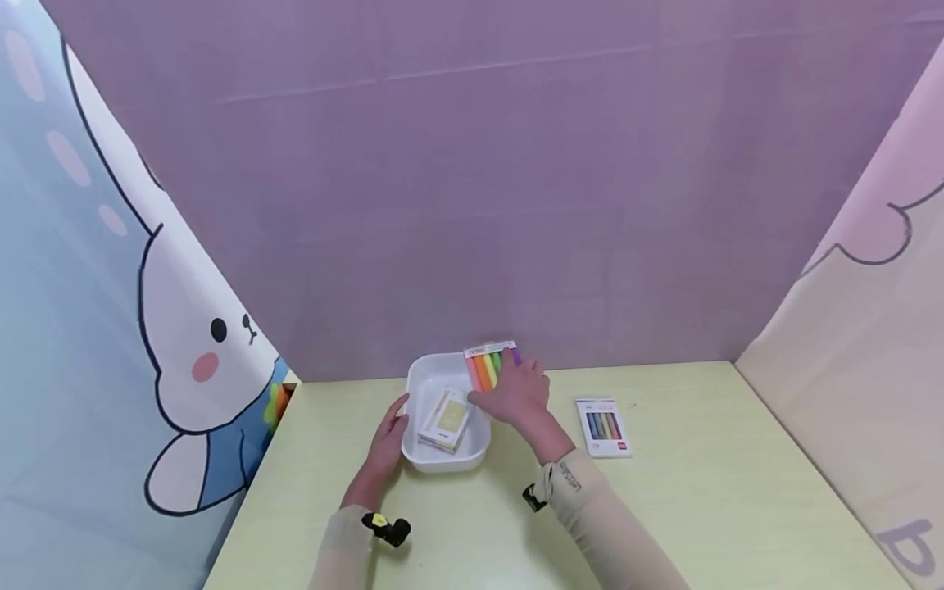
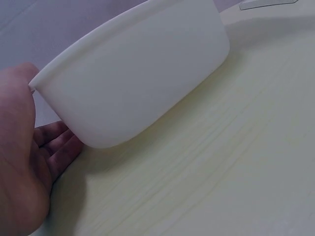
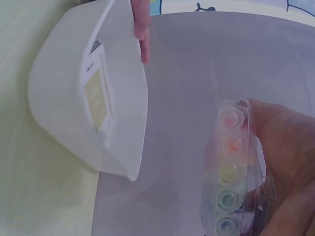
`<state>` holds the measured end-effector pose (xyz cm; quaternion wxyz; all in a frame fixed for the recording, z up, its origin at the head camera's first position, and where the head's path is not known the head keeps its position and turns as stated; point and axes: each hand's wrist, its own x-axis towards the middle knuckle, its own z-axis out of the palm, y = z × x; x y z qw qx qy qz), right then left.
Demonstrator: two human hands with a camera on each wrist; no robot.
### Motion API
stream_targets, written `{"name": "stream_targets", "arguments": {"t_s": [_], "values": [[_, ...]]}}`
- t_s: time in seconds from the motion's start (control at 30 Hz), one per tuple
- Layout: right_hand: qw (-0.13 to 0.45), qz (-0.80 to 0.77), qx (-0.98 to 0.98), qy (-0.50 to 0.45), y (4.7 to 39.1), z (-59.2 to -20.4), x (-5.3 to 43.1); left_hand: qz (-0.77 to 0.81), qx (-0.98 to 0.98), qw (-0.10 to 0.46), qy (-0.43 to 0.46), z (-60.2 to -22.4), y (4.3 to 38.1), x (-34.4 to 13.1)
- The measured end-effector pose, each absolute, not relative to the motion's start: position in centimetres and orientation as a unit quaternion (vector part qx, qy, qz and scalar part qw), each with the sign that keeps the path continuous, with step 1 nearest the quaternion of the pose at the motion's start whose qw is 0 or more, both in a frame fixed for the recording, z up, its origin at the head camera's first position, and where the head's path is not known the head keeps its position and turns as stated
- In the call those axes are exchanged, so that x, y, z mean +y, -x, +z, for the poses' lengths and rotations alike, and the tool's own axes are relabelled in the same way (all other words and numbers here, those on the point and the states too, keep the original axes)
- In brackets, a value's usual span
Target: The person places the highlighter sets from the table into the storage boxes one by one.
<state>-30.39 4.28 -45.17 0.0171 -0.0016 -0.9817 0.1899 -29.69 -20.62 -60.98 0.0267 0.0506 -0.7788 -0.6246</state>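
In the head view, a white plastic tub [image 1: 426, 378] stands on the table, with a white and yellow box [image 1: 448, 418] tilted inside it. My left hand [image 1: 385, 447] holds the tub's left side, thumb at the rim and fingers against the outer wall [image 2: 130, 81]. My right hand [image 1: 522, 395] grips a clear pack of coloured markers [image 1: 483, 370] above the tub's far right corner. Round, pale marker ends show through the pack [image 3: 230, 172] in the right wrist view, apart from the tub. The hand hides part of the pack.
A white box with a picture of coloured sticks [image 1: 605, 428] lies on the pale table [image 1: 678, 475] to the right of the tub. A purple backdrop [image 1: 516, 205] rises behind the table's far edge. Printed cloths [image 1: 214, 385] hang on both sides.
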Motion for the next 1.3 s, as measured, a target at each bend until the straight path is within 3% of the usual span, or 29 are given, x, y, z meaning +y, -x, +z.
{"name": "stream_targets", "arguments": {"t_s": [0.67, 1.3], "values": [[0.016, 0.187, -0.982, -0.033, 30.5, -42.7, 0.6, -0.618, -0.784, 0.028, -0.045, -60.5, 29.7, -21.1], [0.006, 0.167, -0.985, -0.039, 31.0, -44.3, -2.7, -0.638, -0.769, 0.009, -0.041, -59.7, 29.3, -20.9]]}}
